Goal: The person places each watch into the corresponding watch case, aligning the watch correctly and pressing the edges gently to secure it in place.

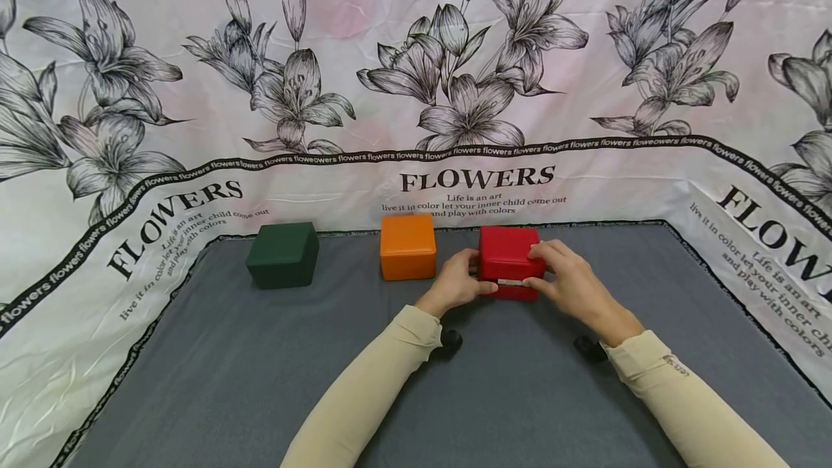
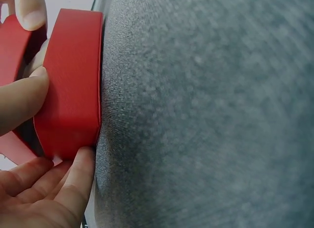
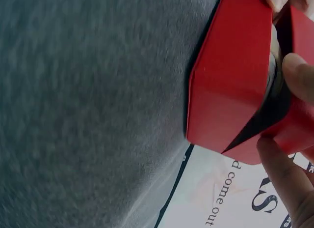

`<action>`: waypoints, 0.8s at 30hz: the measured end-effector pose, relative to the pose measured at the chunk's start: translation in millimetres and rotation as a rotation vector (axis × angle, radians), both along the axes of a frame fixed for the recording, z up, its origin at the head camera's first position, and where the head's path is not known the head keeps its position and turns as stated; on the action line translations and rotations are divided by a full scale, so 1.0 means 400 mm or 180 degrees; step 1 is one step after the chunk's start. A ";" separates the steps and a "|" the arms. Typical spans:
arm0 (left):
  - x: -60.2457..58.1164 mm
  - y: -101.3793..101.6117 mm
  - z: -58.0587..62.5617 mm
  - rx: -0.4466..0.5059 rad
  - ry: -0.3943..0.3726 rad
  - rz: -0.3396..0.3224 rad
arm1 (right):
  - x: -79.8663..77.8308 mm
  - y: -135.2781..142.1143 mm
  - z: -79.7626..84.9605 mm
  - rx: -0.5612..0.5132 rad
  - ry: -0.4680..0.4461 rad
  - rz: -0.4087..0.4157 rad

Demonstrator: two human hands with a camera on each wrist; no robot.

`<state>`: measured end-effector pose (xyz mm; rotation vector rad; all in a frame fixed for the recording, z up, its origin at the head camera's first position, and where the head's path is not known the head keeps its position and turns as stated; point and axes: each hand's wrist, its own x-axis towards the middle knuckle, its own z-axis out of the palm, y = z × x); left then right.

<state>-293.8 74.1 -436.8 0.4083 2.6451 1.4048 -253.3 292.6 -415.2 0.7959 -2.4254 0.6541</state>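
Note:
A red hinged box (image 1: 509, 248) stands at the back of the table, its lid raised a little at the front. My left hand (image 1: 453, 282) holds the lower half from the left, thumb at the front rim and fingers along the side wall (image 2: 71, 75). From the right, my right hand (image 1: 575, 286) grips the lid, with the thumb at its front edge and fingers on its side. Through the wedge-shaped gap, the right wrist view shows a dark lining and something pale inside, whose kind I cannot tell.
An orange box (image 1: 407, 248) stands left of the red one, and a dark green box (image 1: 282, 255) farther left. Behind them hangs a white cloth (image 1: 477, 197) with printed flowers and lettering. Grey cloth (image 1: 364, 352) covers the table.

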 end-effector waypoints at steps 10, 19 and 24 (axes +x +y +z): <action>-0.002 -0.005 -0.001 0.0066 -0.0140 0.0024 | 0.012 -0.009 -0.008 0.0035 -0.0063 -0.0098; 0.005 -0.010 0.002 0.0168 -0.0209 -0.0008 | 0.011 0.001 -0.020 -0.0119 -0.0104 -0.0139; 0.016 -0.014 0.003 0.0196 -0.0138 0.0007 | 0.015 0.001 -0.017 -0.0456 -0.0658 -0.0282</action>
